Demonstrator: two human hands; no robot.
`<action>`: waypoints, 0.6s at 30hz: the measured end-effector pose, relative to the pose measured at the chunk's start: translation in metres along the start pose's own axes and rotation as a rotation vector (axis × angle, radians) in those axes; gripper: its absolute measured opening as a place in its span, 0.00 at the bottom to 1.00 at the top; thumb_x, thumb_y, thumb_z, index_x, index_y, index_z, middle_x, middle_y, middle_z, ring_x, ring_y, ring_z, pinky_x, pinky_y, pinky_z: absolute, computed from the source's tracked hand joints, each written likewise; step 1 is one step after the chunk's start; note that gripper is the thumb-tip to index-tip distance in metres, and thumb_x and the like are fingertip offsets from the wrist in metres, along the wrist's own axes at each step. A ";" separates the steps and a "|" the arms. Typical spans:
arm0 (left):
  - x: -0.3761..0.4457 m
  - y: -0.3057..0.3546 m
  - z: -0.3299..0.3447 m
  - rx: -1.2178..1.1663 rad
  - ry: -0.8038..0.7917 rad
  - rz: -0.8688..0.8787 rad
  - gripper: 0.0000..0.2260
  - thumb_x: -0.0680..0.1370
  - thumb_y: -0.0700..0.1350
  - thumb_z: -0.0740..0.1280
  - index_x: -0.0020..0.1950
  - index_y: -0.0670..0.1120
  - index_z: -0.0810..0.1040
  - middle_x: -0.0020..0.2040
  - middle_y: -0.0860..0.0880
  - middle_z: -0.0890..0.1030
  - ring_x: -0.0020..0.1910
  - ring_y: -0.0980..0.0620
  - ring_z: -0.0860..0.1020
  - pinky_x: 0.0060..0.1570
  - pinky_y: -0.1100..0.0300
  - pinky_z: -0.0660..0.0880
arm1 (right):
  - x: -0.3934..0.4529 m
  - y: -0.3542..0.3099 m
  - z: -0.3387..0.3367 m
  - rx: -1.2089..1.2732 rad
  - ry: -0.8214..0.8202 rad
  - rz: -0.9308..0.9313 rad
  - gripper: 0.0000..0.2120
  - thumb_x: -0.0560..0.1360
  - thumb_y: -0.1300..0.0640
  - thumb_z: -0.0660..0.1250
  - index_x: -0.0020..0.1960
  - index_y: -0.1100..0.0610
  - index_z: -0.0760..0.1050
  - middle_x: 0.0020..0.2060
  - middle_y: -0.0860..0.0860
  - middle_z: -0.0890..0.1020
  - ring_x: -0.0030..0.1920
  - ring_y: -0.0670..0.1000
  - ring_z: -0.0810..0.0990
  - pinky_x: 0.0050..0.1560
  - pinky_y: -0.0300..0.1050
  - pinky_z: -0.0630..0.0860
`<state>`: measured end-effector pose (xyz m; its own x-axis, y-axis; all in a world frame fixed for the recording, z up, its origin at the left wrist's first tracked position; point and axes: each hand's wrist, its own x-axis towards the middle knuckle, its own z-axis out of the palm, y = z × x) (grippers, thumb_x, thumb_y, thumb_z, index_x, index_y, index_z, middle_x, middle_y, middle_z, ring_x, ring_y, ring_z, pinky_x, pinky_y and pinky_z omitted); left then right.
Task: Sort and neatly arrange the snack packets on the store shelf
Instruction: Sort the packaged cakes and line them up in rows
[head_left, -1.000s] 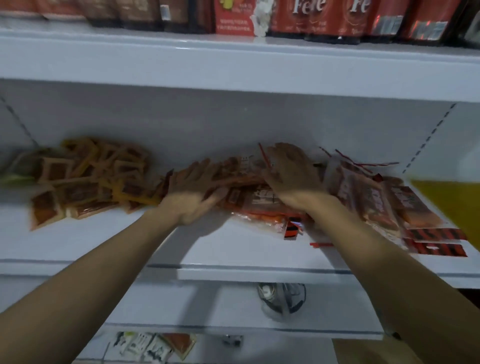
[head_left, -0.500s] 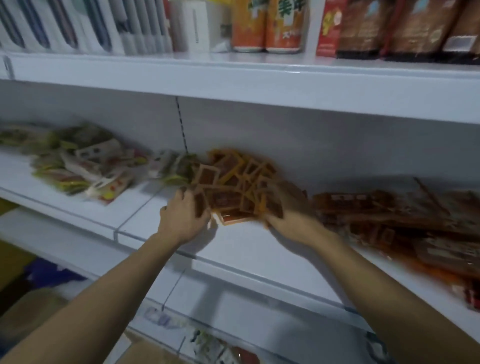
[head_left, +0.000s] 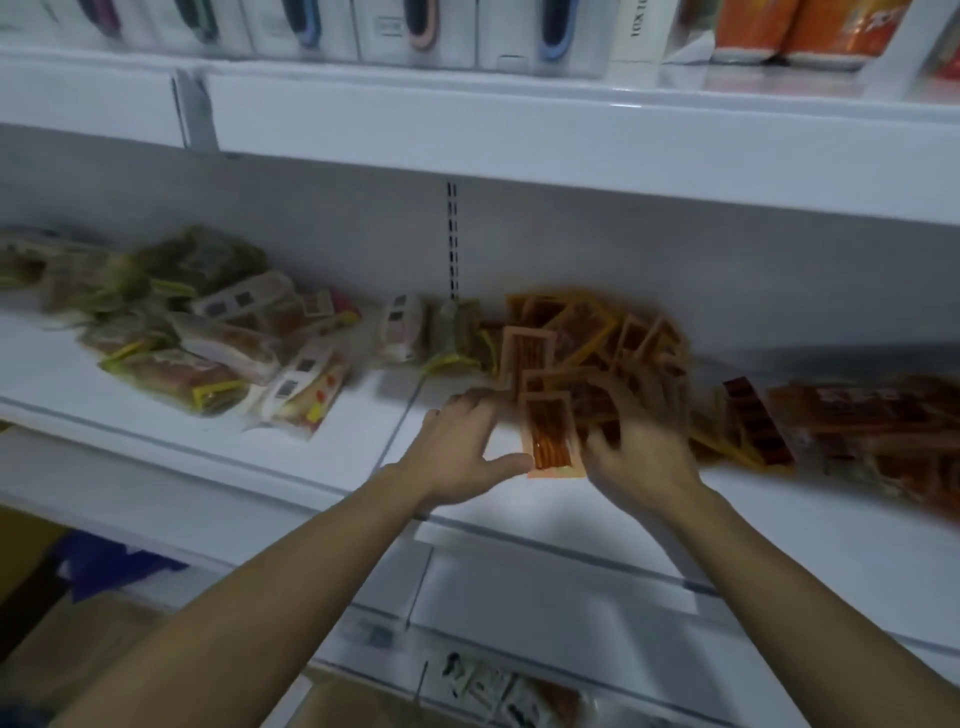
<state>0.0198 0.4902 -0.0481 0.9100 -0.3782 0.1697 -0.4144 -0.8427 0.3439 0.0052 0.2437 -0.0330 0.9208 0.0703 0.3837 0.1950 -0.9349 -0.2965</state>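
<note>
A loose pile of small orange-bordered snack packets (head_left: 587, 338) lies on the white middle shelf (head_left: 519, 514). One packet (head_left: 550, 436) lies at the pile's front, upright toward me. My left hand (head_left: 457, 457) rests at the pile's left with fingers extended, its thumb touching that packet's lower left corner. My right hand (head_left: 644, 457) is blurred at the pile's right, fingers spread over the packets. The front packet sits between both hands.
Dark red-brown packets (head_left: 857, 421) lie heaped to the right. Green, yellow and white packets (head_left: 208, 338) are scattered to the left. The upper shelf (head_left: 519, 130) overhangs, carrying white boxes (head_left: 415, 26) and orange cans (head_left: 795, 26). More packets (head_left: 493, 691) lie on a lower shelf.
My view and both hands shifted left from the red-brown packets to the orange-bordered pile. My hands now frame one packet at the pile's front edge.
</note>
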 end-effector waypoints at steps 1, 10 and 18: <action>-0.006 -0.011 -0.009 0.002 0.039 -0.010 0.29 0.77 0.66 0.64 0.74 0.55 0.68 0.69 0.48 0.75 0.65 0.46 0.73 0.58 0.49 0.72 | 0.004 -0.010 0.004 0.037 0.019 -0.038 0.26 0.70 0.51 0.69 0.68 0.47 0.72 0.71 0.55 0.70 0.72 0.66 0.65 0.72 0.66 0.64; -0.068 -0.130 -0.085 0.185 0.516 -0.357 0.19 0.76 0.58 0.62 0.58 0.45 0.77 0.53 0.43 0.77 0.52 0.40 0.76 0.46 0.47 0.76 | 0.049 -0.126 0.046 0.288 -0.113 -0.194 0.24 0.72 0.50 0.63 0.66 0.55 0.74 0.63 0.59 0.74 0.65 0.62 0.70 0.63 0.57 0.73; -0.065 -0.183 -0.088 0.025 0.158 -0.347 0.24 0.71 0.53 0.69 0.65 0.53 0.67 0.59 0.47 0.77 0.52 0.44 0.78 0.45 0.52 0.77 | 0.084 -0.233 0.091 0.576 -0.337 0.038 0.23 0.79 0.51 0.70 0.71 0.52 0.68 0.60 0.50 0.78 0.58 0.55 0.79 0.54 0.45 0.75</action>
<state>0.0350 0.7027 -0.0410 0.9822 -0.0064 0.1875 -0.0793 -0.9200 0.3838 0.0682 0.4992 -0.0113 0.9677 0.2329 0.0970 0.2231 -0.6105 -0.7600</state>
